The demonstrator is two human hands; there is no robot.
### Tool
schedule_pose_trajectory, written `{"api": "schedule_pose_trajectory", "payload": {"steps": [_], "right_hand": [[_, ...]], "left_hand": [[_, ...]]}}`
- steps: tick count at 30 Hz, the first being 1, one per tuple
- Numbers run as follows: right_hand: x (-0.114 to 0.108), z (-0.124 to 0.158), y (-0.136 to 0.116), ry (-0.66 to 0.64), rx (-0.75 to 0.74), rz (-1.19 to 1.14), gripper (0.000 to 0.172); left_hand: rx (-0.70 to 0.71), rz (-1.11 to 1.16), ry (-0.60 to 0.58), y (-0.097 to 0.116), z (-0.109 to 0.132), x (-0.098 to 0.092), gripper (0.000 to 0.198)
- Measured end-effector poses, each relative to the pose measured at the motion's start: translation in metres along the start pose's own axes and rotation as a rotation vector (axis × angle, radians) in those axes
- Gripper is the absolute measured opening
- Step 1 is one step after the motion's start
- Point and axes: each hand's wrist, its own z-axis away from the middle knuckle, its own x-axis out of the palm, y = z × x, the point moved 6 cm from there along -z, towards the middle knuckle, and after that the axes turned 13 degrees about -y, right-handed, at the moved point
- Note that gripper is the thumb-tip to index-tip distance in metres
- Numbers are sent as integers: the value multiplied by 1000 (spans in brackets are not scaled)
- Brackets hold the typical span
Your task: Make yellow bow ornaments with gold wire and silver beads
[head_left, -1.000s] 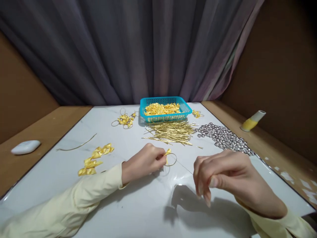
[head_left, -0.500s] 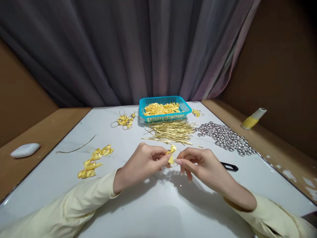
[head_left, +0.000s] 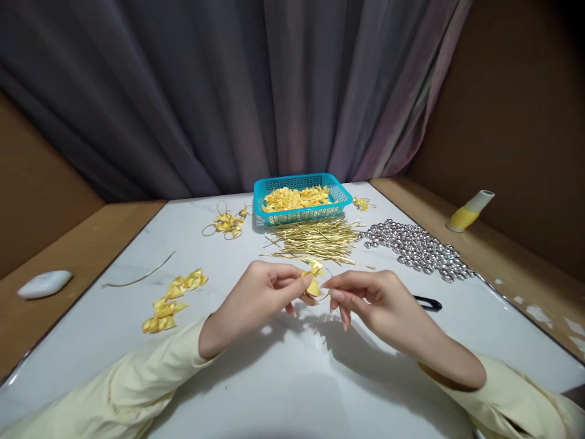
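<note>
A yellow ribbon bow (head_left: 313,280) is pinched between the thumb and fingers of my left hand (head_left: 260,291). From the bow a thin wire loop (head_left: 327,275) curves out to the right. My right hand (head_left: 372,299) pinches that loop at its right side, thumb against forefinger. Both hands are close together above the middle of the white table. Several loose yellow bows (head_left: 165,314) lie to the left of my left forearm. Just beyond my fingers is a pile of gold twist ties (head_left: 320,241).
A blue basket (head_left: 338,213) of yellow bows stands at the back. Silver beads (head_left: 415,247) spread at the right, near a black-handled tool (head_left: 429,303) partly hidden by my wrist. Bows with wire loops (head_left: 227,224) lie left of the basket. One wire (head_left: 139,275) lies at the left.
The bow has turned and shows more of its front. My right hand has shifted slightly right, away from the bow, along the wire loop. The camera view has moved a little.
</note>
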Motion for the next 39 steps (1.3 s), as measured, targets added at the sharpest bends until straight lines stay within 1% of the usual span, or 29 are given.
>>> {"api": "schedule_pose_trajectory", "payload": {"steps": [6,10,17,23,30,39], "right_hand": [[0,1,4,33,35,18,18],[-1,1,3,49,34,54,18],[-4,3,-4,93,-22,96,21],[-5,4,-4,106,-35,120,22],[-5,4,-5,114,-57,122,24],[-7,5,-4,122,-80,74,19]], "left_hand": [[-21,50,-2,2,0,1,23],[-20,84,-8,2,-1,2,21],[7,97,-6,1,-2,2,20],[19,172,-44,1,-4,4,22],[29,232,-70,-4,-5,5,23],[22,195,-73,-3,-4,4,25]]}}
